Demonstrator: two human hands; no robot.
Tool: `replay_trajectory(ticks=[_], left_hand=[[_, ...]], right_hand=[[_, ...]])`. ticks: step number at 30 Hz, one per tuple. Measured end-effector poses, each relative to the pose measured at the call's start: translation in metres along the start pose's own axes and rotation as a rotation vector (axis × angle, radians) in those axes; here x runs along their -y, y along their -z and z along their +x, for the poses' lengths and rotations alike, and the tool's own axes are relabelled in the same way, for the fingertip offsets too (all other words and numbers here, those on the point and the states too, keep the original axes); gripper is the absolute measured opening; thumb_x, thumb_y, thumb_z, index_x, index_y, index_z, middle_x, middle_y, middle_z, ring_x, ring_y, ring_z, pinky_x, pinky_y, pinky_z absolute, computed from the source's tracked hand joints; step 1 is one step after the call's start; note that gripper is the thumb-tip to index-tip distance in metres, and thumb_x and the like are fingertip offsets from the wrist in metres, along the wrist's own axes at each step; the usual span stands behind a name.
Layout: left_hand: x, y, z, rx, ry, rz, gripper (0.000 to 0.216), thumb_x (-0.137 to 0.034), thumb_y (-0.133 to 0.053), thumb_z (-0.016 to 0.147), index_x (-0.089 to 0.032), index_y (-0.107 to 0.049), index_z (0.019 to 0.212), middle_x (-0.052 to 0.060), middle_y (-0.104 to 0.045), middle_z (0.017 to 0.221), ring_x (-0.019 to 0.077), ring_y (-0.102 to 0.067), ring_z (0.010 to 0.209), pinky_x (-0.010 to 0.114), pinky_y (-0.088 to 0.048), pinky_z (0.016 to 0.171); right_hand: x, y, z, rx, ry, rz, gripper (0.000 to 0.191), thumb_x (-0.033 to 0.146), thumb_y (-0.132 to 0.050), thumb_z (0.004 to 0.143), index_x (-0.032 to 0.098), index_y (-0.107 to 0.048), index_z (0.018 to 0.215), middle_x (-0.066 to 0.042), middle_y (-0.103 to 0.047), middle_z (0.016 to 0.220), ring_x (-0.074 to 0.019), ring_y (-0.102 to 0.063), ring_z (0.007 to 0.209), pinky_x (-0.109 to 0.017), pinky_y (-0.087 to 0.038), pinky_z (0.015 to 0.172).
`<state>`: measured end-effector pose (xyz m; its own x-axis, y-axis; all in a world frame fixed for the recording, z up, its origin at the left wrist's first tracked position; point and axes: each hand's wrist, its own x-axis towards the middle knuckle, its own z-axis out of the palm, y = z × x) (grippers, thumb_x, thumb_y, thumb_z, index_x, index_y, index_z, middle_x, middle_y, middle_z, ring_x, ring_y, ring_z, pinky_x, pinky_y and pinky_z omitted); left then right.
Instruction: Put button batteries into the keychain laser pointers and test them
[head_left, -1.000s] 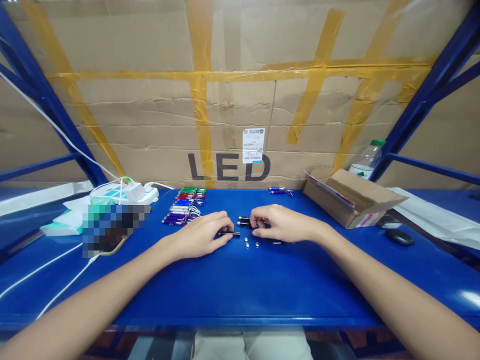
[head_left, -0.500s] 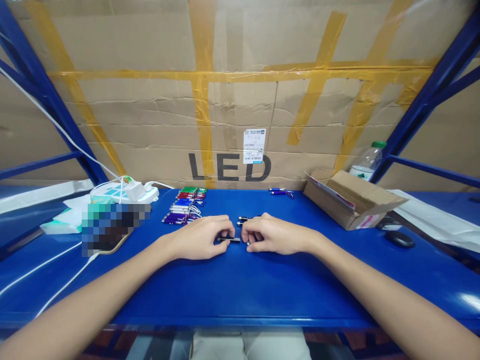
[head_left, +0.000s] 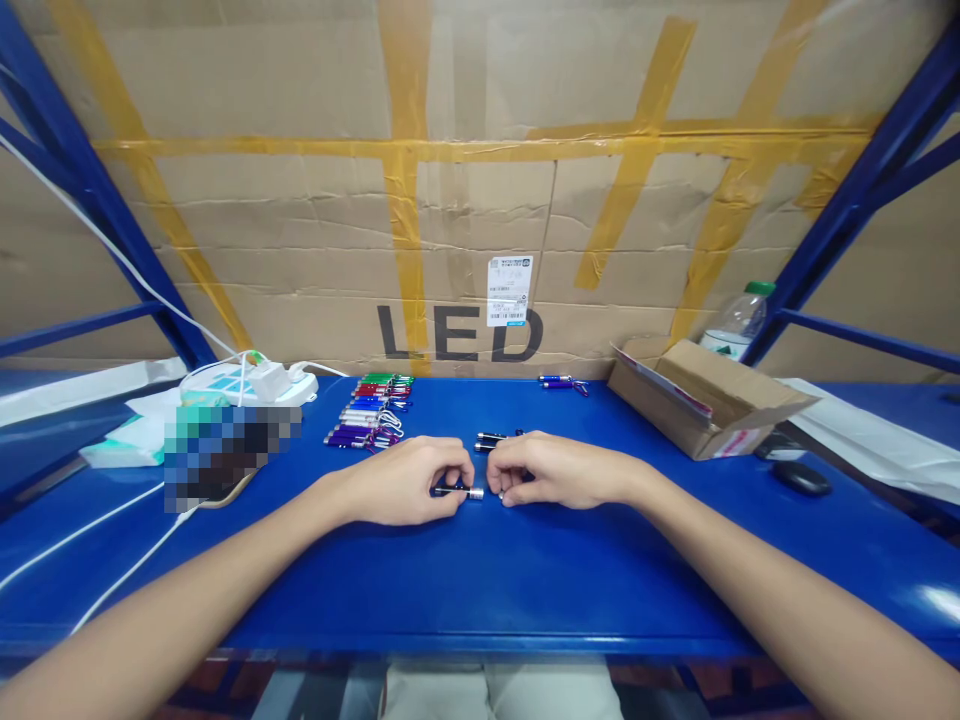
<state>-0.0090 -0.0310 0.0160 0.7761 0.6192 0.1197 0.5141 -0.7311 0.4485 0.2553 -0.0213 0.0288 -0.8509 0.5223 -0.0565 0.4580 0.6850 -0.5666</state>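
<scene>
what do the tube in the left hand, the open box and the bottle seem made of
Tube: probably metal, glossy black; its silver end shines, though coated plastic is possible.
Box: cardboard, matte brown, with folded flaps.
Bottle: likely plastic, clear and glossy, since it is see-through; glass can't be ruled out.

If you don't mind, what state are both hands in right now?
Left hand: closed on a black tube with a silvery end.
Right hand: curled, a tiny silvery piece by the thumb; grip unclear.
</scene>
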Motion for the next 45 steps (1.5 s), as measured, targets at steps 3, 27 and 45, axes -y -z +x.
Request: replay_trajectory(ticks=[3, 27, 45], left_hand=[[-0.001, -0.001, 0.0, 0.013, -0.011, -0.036, 0.014, -0.015, -0.065, 0.086, -0.022, -0.069, 0.099, 0.0, -0.067, 0.09, 0.0161, -0.06, 0.078, 0.026, -0.045, 0.069], [0.0, -0.001, 0.001, 0.021, -0.023, -0.13, 0.024, -0.043, -0.069, 0.1, -0.021, -0.077, 0.104, 0.003, -0.068, 0.092, 0.0162, -0.063, 0.079, 0.028, -0.048, 0.071], [0.005, -0.005, 0.005, -0.071, 0.078, -0.103, 0.027, -0.038, -0.055, 0.109, -0.019, -0.075, 0.11, 0.003, -0.073, 0.091, 0.0171, -0.064, 0.077, 0.029, -0.048, 0.073]], right_hand=[[0.001, 0.001, 0.0, 0.009, -0.006, 0.029, 0.006, 0.023, -0.074, 0.098, 0.018, -0.071, 0.099, -0.001, -0.073, 0.092, -0.0153, -0.066, 0.08, -0.024, -0.047, 0.073], [-0.016, 0.02, -0.015, -0.028, -0.292, -0.183, 0.012, 0.029, -0.071, 0.096, 0.022, -0.068, 0.086, 0.001, -0.075, 0.074, -0.0154, -0.064, 0.063, -0.026, -0.039, 0.064], [-0.024, 0.015, -0.009, -0.334, -0.181, -0.321, 0.014, 0.027, -0.062, 0.103, 0.02, -0.065, 0.092, -0.004, -0.075, 0.091, -0.0182, -0.062, 0.079, -0.028, -0.038, 0.072]])
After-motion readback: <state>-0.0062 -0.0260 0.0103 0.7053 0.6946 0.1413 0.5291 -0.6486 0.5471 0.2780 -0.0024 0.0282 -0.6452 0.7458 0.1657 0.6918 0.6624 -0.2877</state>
